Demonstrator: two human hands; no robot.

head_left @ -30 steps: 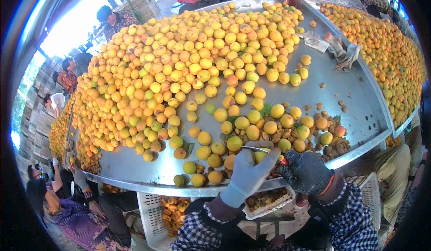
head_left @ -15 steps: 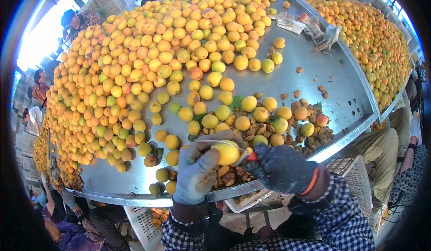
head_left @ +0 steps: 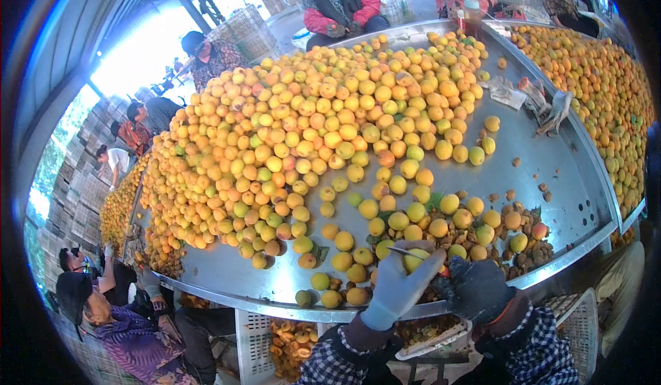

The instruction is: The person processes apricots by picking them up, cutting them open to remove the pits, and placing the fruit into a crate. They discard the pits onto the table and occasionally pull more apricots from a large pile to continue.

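In a blue-grey glove, my left hand [head_left: 403, 287] is closed round a yellow apricot [head_left: 414, 260] above the near edge of the metal table. A thin bright metal strip lies across its fingers. Close by on the right, my right hand [head_left: 480, 290], in a dark knit glove, is closed round a small red-handled knife [head_left: 445, 272]. Only a bit of red shows between the hands; the blade is hidden. Loose apricots [head_left: 438, 227] and brown pits [head_left: 521, 258] lie just beyond both hands.
A large apricot heap [head_left: 275, 144] covers the metal table [head_left: 523, 137]. Used gloves [head_left: 553, 113] lie near its right rim. Another full table [head_left: 592, 89] adjoins it. Below the edge stand a white crate [head_left: 253, 344] and a tray [head_left: 434, 340]. Several people work around.
My view has tilted up and turned left, so the scene sits lower and further right. Both hands stay together at the apricot; the knife's blade, seen before, is now hidden.
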